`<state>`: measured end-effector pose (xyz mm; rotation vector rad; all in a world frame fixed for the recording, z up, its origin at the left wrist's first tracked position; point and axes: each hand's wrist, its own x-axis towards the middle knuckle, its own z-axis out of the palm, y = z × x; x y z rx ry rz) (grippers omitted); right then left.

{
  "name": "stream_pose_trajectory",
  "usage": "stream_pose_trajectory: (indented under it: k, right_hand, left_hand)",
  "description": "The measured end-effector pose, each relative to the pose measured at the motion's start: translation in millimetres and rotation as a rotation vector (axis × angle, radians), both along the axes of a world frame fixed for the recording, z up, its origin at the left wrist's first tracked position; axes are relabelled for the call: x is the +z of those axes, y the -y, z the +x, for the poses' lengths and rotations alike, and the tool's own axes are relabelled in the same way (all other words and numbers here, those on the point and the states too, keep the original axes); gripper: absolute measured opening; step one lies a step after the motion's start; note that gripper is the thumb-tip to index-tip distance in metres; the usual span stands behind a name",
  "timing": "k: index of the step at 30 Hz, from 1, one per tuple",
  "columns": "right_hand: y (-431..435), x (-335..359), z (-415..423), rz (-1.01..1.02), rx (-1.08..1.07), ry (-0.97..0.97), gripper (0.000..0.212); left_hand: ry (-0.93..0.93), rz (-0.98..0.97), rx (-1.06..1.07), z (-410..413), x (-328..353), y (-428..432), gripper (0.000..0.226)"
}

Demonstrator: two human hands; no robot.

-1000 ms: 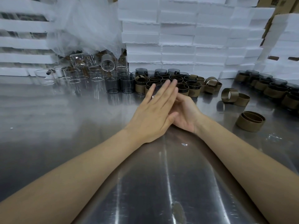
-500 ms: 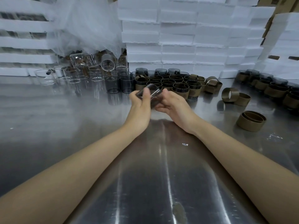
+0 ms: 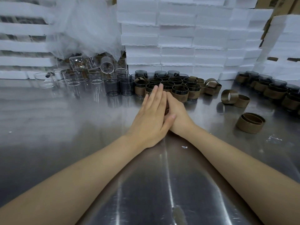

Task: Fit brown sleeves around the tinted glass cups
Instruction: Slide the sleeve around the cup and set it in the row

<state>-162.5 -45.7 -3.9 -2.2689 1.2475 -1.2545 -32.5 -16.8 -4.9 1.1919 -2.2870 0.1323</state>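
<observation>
Both hands have come down from the raised two-handed hold on a tinted cup seen half a second back. The left hand (image 3: 151,117) now lies flat, fingers straight and together, over the right hand (image 3: 178,114) low on the steel table (image 3: 65,127). The right hand's fingers are covered, so its grip cannot be told. The cup in work is presumably between the palms, hidden.

Judged step: seating a sleeve by pressing or rolling.

Next move calls for lifting the left hand, checking that the sleeve sits square, then setting the cup with the sleeved cups (image 3: 180,93) at 12 o'clock from the hands.

- Bare tinted cups (image 3: 126,86): 11 o'clock.
- Clear glasses (image 3: 73,78): 10 o'clock.
- Loose brown sleeves (image 3: 229,96): 2 o'clock.
- Nested sleeves (image 3: 250,122): 3 o'clock.

No brand, label or writing is legible. Marks on the cardboard (image 3: 266,2) at 1 o'clock are too blurred to read.
</observation>
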Motion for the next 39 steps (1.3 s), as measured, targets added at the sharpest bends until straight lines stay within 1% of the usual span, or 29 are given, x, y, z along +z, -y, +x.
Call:
stream_pose_trajectory:
  k: [3, 6, 8, 9, 11, 13, 14, 15, 16, 18, 21, 23, 25, 28, 30, 32, 34, 35, 36, 39]
  right_hand:
    - [-4, 3, 2, 0.011, 0.025, 0.043, 0.032]
    - [-7, 2, 6, 0.002, 0.028, 0.059, 0.031]
    - [-9, 2, 8, 0.022, 0.034, 0.060, 0.035]
    - [-9, 1, 8, 0.035, 0.036, 0.061, 0.039]
    - [-10, 2, 9, 0.063, 0.041, 0.066, 0.044]
    - [-11, 3, 10, 0.094, 0.057, 0.071, 0.045]
    - [-12, 4, 10, 0.106, 0.070, 0.074, 0.046]
    - [-13, 4, 10, 0.117, 0.084, 0.077, 0.047]
    - [-13, 4, 11, 0.130, 0.099, 0.083, 0.048]
    - [-14, 4, 12, 0.180, 0.133, 0.119, 0.052]
    - [-14, 6, 11, 0.298, 0.241, 0.267, 0.059]
    - [-13, 9, 9, 0.355, 0.271, 0.356, 0.068]
    - [-11, 8, 8, 0.353, 0.239, 0.400, 0.080]
    - [-9, 7, 9, 0.240, 0.083, 0.304, 0.087]
    - [-11, 10, 9, 0.176, 0.033, 0.226, 0.089]
    - [-17, 13, 15, 0.033, 0.025, 0.047, 0.092]
    - [-22, 10, 25, -0.080, 0.082, -0.154, 0.092]
    - [-22, 8, 28, -0.072, 0.112, -0.172, 0.093]
    - [-21, 7, 29, -0.035, 0.126, -0.136, 0.096]
    - [-15, 9, 22, 0.118, 0.063, -0.014, 0.100]
  left_hand:
    - [-0.144, 0.046, 0.054, -2, -1, 0, 0.072]
    - [-0.369, 0.116, 0.082, 3, 1, 5, 0.075]
    - [-0.483, 0.228, 0.056, 8, 2, 8, 0.074]
    - [-0.570, 0.306, 0.038, 10, 4, 10, 0.072]
    - [-0.814, 0.467, 0.019, 13, 5, 16, 0.062]
    - [-1.077, 0.620, -0.011, 13, 6, 20, 0.052]
    - [-1.178, 0.683, -0.023, 13, 6, 22, 0.048]
    - [-1.249, 0.735, -0.029, 13, 6, 22, 0.047]
    - [-1.285, 0.766, -0.032, 13, 7, 22, 0.051]
    - [-1.304, 0.825, -0.063, 13, 8, 21, 0.056]
    - [-1.314, 0.920, -0.198, 12, 9, 18, 0.057]
    - [-1.297, 0.924, -0.318, 12, 6, 18, 0.054]
    - [-1.257, 0.883, -0.342, 12, 3, 17, 0.056]
    - [-1.147, 0.773, -0.257, 9, 0, 16, 0.052]
    - [-1.131, 0.718, -0.201, 6, -1, 16, 0.046]
    - [-1.172, 0.658, -0.098, 7, -1, 20, 0.044]
    - [-1.175, 0.603, 0.024, 10, -2, 25, 0.048]
    - [-1.128, 0.573, 0.065, 12, -3, 27, 0.053]
    - [-1.068, 0.550, 0.084, 12, -5, 27, 0.058]
    - [-0.887, 0.523, 0.037, 11, -6, 23, 0.072]
